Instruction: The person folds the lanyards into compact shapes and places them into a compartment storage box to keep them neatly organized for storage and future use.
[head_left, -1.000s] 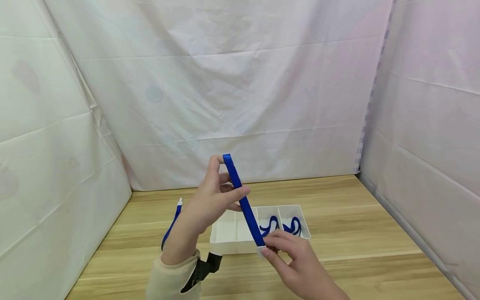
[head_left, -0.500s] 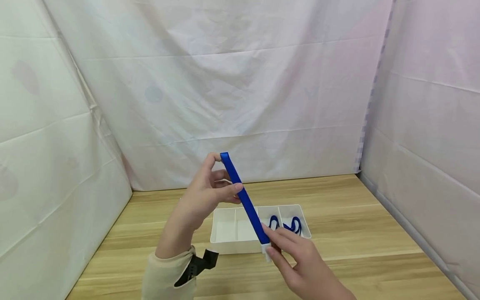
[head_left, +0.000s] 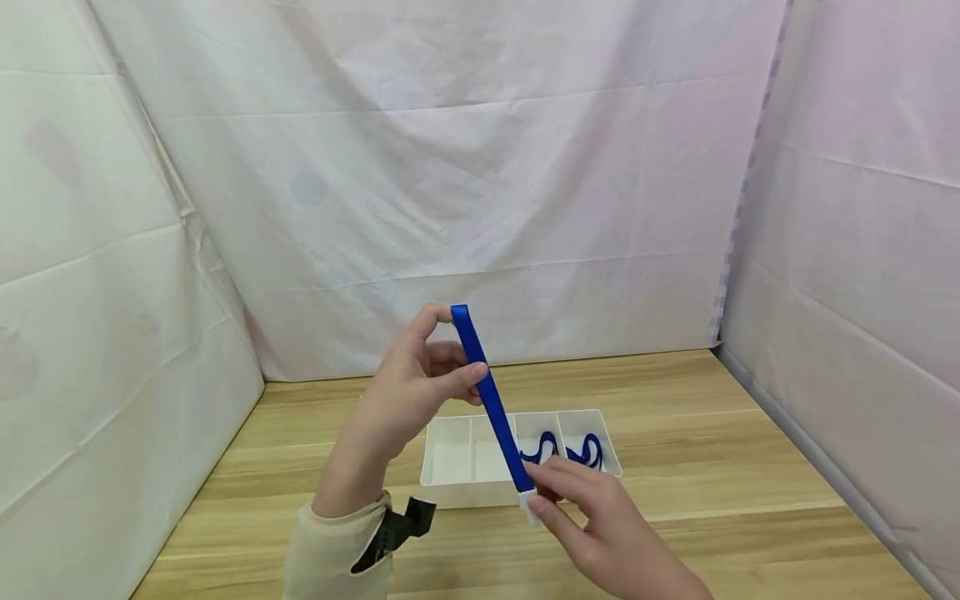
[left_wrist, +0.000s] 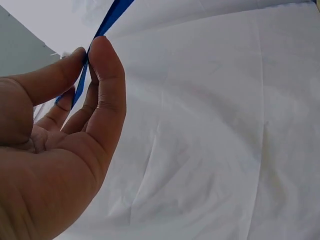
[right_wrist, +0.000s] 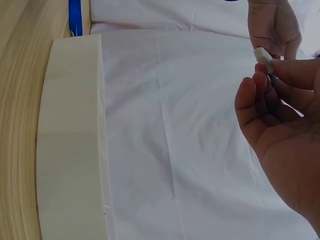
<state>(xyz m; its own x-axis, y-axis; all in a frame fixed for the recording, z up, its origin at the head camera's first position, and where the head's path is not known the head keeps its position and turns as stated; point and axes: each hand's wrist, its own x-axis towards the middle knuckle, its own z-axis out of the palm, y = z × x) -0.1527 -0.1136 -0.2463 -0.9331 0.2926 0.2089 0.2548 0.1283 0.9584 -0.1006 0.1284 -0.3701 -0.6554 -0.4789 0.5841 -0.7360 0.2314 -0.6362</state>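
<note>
A blue lanyard [head_left: 491, 400] is stretched slantwise between both hands, above the table. My left hand [head_left: 405, 375] pinches its strap between thumb and fingers, and another finger holds the folded upper end. In the left wrist view the strap [left_wrist: 114, 17] passes between the thumb and fingertips. My right hand [head_left: 592, 517] pinches the lower end by the white plastic clip [head_left: 528, 504]; the right wrist view shows that clip [right_wrist: 263, 57] between thumb and fingertips. Behind the hands is a white divided box [head_left: 450, 496], with a coiled blue lanyard in each of its two right compartments.
The box stands on a wood-grain table [head_left: 720, 450], enclosed by white cloth [head_left: 480, 183] at the back and sides. Another blue lanyard [right_wrist: 75, 17] lies on the table past the box's end; in the head view my left arm hides most of it.
My left hand has moved slightly left and up, and its arm now covers the lanyard lying at the left. My right hand has shifted a little, leaving more of the clip showing.
</note>
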